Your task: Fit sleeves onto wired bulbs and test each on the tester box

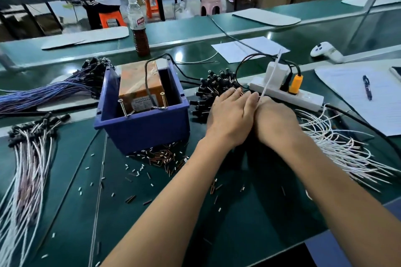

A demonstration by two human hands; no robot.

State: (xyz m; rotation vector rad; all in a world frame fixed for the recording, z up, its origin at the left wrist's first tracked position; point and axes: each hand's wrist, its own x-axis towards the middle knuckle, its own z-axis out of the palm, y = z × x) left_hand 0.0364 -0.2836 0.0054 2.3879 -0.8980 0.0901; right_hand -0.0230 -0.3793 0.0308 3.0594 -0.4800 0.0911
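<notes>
We work at a long dark green bench mat (249, 219) that fills most of our view. On it, left of centre, stands the tester box: a blue plastic bin (143, 128) holding an orange-brown transformer block (138, 86) with a black cord looped over its top and two upright screws (163, 99) at its near edge. To the far left lie two bundles of finished pieces, one with purple wires (43, 91) and one with white wires (28, 169), each ending in small black sleeves. Right of the bin sits a heap of black sleeved bulbs (213, 86), and further right a fan of loose white wires (338, 147) spreads over the mat. A white power strip (303, 97) with a white adapter and an orange plug lies just behind our hands.

Our left hand (232, 115) rests with fingers nearly straight, their tips over the edge of the black heap. Our right hand (275, 121) is pressed against it, curled downward, and a thin white wire (271, 76) rises from between the two hands. Which hand pinches the wire we cannot tell, since the right fingers are hidden beneath the knuckles.

Small copper-coloured and white tube pieces (165, 158) are scattered before the bin; they are too small to make out singly. The label on the transformer is unreadable.
</notes>
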